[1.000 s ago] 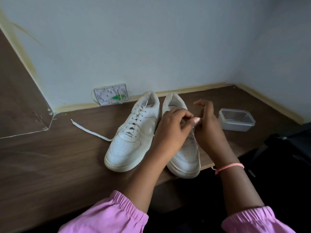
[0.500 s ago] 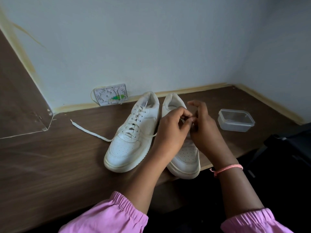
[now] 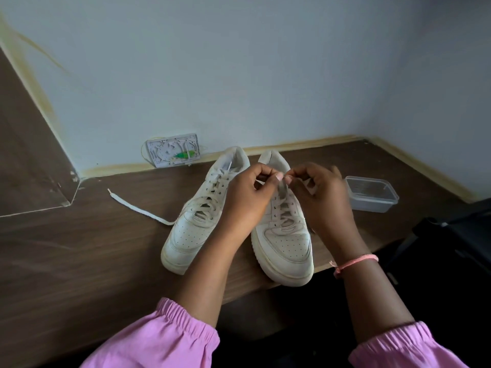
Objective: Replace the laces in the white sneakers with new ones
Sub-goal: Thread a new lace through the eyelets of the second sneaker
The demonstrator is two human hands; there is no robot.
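- Presently, two white sneakers stand side by side on the bench (image 3: 79,261), toes at 6 o'clock, heels toward the wall at 12.
- The left hand (image 3: 245,200) and right hand (image 3: 322,200) meet over the right sneaker (image 3: 285,235), each with fingertips curled and pinching its lace (image 3: 282,187) near the top eyelets.
- Key relation: the lace runs along the shoe's long axis, 12 to 6, directly beneath both hands; neither hand is clearly nearer.
- The left sneaker (image 3: 196,221) sits at 9 o'clock of the hands, its loose lace end (image 3: 138,208) trailing further toward 9.
- A lidded plastic box (image 3: 372,193) rests at 3 o'clock.
- Judgement: unlacing of the right sneaker is at an early stage.
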